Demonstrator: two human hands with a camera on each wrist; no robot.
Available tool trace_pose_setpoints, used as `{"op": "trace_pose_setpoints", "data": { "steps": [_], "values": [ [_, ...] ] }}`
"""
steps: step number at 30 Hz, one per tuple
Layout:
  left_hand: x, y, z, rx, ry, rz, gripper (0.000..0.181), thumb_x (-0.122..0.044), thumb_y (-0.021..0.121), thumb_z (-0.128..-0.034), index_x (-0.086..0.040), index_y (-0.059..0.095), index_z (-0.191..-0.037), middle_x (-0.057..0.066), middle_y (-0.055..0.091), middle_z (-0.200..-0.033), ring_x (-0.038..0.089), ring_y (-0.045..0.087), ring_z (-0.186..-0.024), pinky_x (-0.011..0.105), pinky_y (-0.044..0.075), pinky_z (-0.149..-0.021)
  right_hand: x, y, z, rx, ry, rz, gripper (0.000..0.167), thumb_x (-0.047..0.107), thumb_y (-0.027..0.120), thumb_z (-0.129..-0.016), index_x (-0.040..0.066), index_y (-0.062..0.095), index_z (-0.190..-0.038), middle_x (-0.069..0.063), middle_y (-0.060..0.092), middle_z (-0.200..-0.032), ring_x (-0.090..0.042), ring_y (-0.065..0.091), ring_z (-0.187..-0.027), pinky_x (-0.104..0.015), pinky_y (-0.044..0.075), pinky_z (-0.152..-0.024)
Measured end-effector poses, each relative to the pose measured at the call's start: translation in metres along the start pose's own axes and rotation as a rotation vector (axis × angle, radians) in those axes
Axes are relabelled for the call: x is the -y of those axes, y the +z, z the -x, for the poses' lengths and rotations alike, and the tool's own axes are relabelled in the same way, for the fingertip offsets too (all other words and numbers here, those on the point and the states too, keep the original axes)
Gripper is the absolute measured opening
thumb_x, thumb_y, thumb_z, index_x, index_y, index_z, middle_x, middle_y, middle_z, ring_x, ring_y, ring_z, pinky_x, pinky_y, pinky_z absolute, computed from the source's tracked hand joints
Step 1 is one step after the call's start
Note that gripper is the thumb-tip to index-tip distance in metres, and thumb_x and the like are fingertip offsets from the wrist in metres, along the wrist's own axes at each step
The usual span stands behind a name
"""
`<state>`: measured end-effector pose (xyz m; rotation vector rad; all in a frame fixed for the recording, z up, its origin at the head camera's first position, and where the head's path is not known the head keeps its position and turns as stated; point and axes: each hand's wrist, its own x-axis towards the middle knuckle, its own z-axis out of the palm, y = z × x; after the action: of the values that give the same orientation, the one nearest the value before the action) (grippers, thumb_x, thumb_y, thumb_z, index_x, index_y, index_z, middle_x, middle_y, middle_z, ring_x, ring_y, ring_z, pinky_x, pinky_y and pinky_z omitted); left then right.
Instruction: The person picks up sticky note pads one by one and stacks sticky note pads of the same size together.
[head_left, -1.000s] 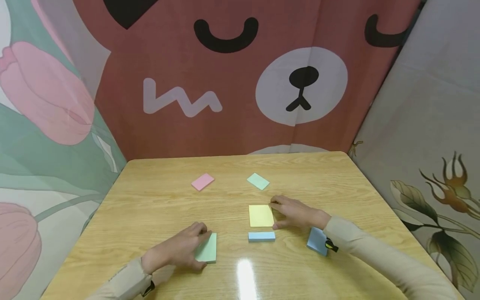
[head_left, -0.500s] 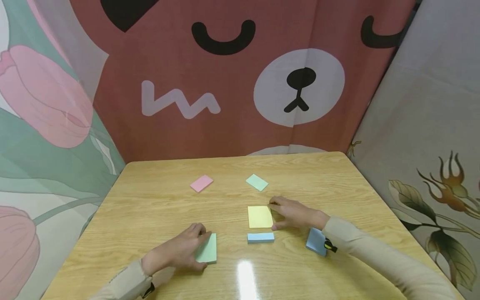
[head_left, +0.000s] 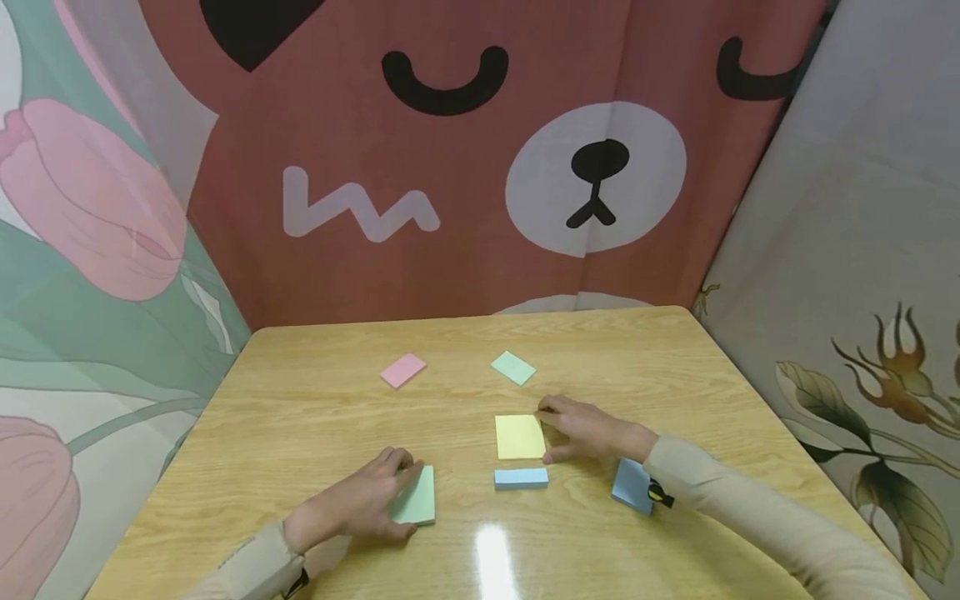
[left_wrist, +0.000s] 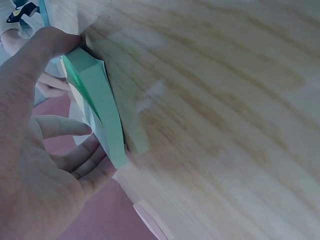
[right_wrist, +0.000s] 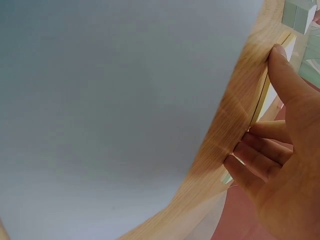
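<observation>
Both hands at sticky-note pads; nothing on the table shifts vs. 1 sec ago.
We see the green sticky-note pad near L on the wood-grain table, pinched by the L hand, thumb at its near edge & fingers at its far edge. The yellow sticky-note pad lies farther R; the R hand is at its R edge, thumb & index by the two corners, but we can't tell if it pinches or just touches. Hands keep the same spots, only the head view tilts a bit, so we judge the work's at a pause. Blue strip pad is just nearer than yellow; blue square pad is partly under the R wrist; pink pad & mint pad lie beyond, w/ a bear-print curtain behind.
</observation>
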<state>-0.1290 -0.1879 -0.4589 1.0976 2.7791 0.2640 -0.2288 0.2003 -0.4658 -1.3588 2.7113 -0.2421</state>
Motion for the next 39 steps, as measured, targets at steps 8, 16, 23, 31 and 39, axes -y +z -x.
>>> {"op": "trace_pose_setpoints", "data": {
  "steps": [8,16,23,31,39],
  "values": [
    [-0.002,-0.001,-0.003,-0.018,0.023,-0.008,0.080,-0.046,0.075,-0.0811,0.006,0.052,-0.137,0.014,0.049,-0.131,0.024,0.047,-0.113,0.035,0.051,-0.091,0.000,0.001,0.000,0.010,0.012,-0.007,0.079,0.052,0.066,-0.090,-0.009,0.049,-0.138,-0.018,0.046,-0.137,-0.030,0.049,-0.123,-0.043,0.048,-0.096],
    [-0.003,-0.003,-0.004,-0.027,0.027,-0.032,0.077,-0.045,0.075,-0.0816,0.006,0.054,-0.136,0.017,0.051,-0.134,0.029,0.048,-0.117,0.041,0.051,-0.093,0.000,0.001,0.001,0.008,0.005,-0.012,0.078,0.051,0.066,-0.091,-0.009,0.049,-0.139,-0.019,0.046,-0.137,-0.030,0.049,-0.122,-0.043,0.049,-0.095],
    [-0.002,-0.004,-0.007,-0.028,0.042,-0.047,0.074,-0.046,0.075,-0.0827,0.004,0.056,-0.134,0.019,0.053,-0.133,0.032,0.052,-0.119,0.044,0.050,-0.095,0.000,0.001,0.001,0.003,0.001,-0.021,0.078,0.051,0.066,-0.091,-0.009,0.049,-0.139,-0.019,0.046,-0.137,-0.030,0.049,-0.123,-0.044,0.048,-0.096],
    [-0.003,-0.005,-0.010,-0.067,0.069,-0.077,0.072,-0.044,0.074,-0.0838,0.005,0.056,-0.133,0.022,0.054,-0.133,0.036,0.053,-0.121,0.046,0.047,-0.098,0.002,-0.001,0.001,0.013,0.010,-0.017,0.078,0.050,0.066,-0.091,-0.009,0.049,-0.139,-0.018,0.045,-0.137,-0.029,0.049,-0.122,-0.043,0.048,-0.096],
    [-0.002,-0.005,-0.012,-0.089,0.080,-0.056,0.071,-0.043,0.073,-0.0853,0.005,0.055,-0.135,0.022,0.052,-0.136,0.036,0.052,-0.123,0.047,0.046,-0.099,0.003,-0.003,0.001,0.027,0.014,-0.008,0.078,0.049,0.067,-0.091,-0.010,0.049,-0.139,-0.019,0.045,-0.138,-0.030,0.048,-0.123,-0.044,0.048,-0.097]
  ]
}}
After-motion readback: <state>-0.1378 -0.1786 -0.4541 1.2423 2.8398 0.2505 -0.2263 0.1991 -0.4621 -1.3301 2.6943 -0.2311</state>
